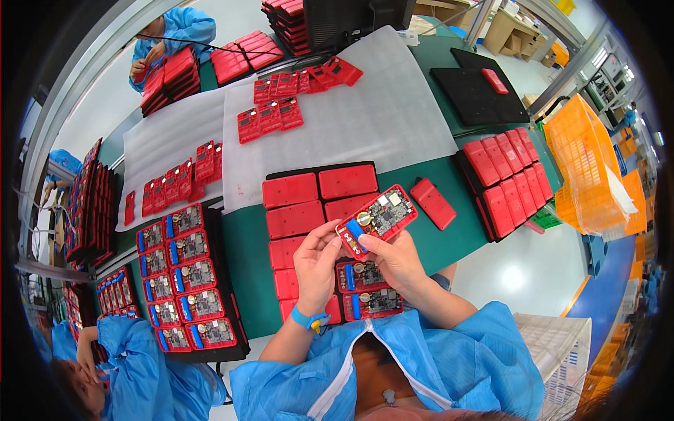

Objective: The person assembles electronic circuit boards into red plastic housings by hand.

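Above the tray in front of me, a red plastic housing (375, 221) is tilted, its open side up. In it sit a green circuit board, a round coin cell and a blue strip. My right hand (398, 263) grips its lower edge, thumb resting by the blue strip. My left hand (317, 265), with a blue wrist strap (309, 319), has thumb and fingertips closed at its left end. Beneath my hands, the black tray (319, 168) carries red housings lying back up (291, 219). Near my right forearm, housings with exposed boards (372, 303) lie in that tray.
A loose red housing (433, 203) lies right of the tray, before a full tray of red housings (507, 179). To the left is a tray of board-filled housings (188, 281). Red panels (270, 119) lie on white sheeting (365, 105). A co-worker (151, 365) sits close at left.
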Available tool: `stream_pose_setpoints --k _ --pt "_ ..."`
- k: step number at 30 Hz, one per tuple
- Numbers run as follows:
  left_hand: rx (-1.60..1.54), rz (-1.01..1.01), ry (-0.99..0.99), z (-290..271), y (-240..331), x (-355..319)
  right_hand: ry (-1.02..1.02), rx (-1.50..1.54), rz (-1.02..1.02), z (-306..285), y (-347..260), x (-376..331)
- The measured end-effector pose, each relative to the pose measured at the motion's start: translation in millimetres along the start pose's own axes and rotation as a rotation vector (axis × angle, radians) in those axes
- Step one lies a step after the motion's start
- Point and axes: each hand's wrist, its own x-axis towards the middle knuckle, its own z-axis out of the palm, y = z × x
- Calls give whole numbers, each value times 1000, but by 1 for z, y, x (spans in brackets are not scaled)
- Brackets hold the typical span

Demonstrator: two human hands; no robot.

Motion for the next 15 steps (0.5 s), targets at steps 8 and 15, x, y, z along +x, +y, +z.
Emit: stream_pose_setpoints --k 8,15 --pt "-63 11 5 -3 -4 -2 38 -92 -109 8 0 -5" --pt "-42 16 6 -5 -3 -4 43 -157 -145 11 -1 -8"
